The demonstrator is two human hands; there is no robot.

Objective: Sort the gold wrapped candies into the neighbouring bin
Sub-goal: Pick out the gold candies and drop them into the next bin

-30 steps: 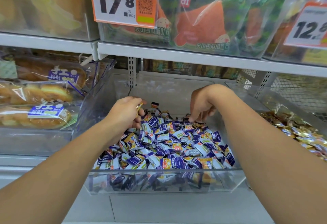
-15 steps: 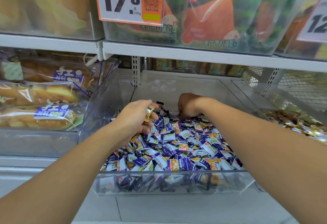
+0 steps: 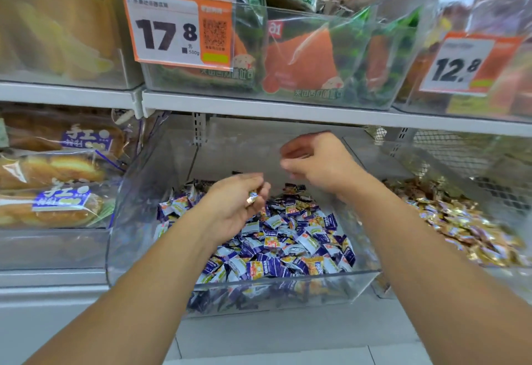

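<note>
A: So how far along does the sorting look?

B: Partway, I'd judge. The left hand (image 3: pixel 233 209) is curled round at least 1 gold candy (image 3: pixel 251 199), pinched between thumb and fingers, and it hovers over the middle bin (image 3: pixel 259 292), which holds mostly purple and white candies (image 3: pixel 288 249).

A: And the right hand (image 3: pixel 316 160)?

B: Raised above the back of that bin, fingers curled towards the thumb. It is blurred, so I cannot tell whether it holds anything.

A: Where should the gold ones end up?

B: The neighbouring bin (image 3: pixel 503 168) on the right already carries a heap of gold candies (image 3: pixel 466 229), so that seems the target. Neither hand is over it; both are near the middle bin, well apart from that heap.

A: What is left in the purple pile?

B: A few wrappers with yellow or orange faces show near the front, but those may belong to that mix. Some dark wrappers (image 3: pixel 292 189) lie at the back. Whether true gold ones remain buried I cannot say.

A: So what comes next?

B: Probably carrying the gold candy across to the right, then more picking. I would call the job unfinished, with at least 1 candy not yet delivered.
</note>
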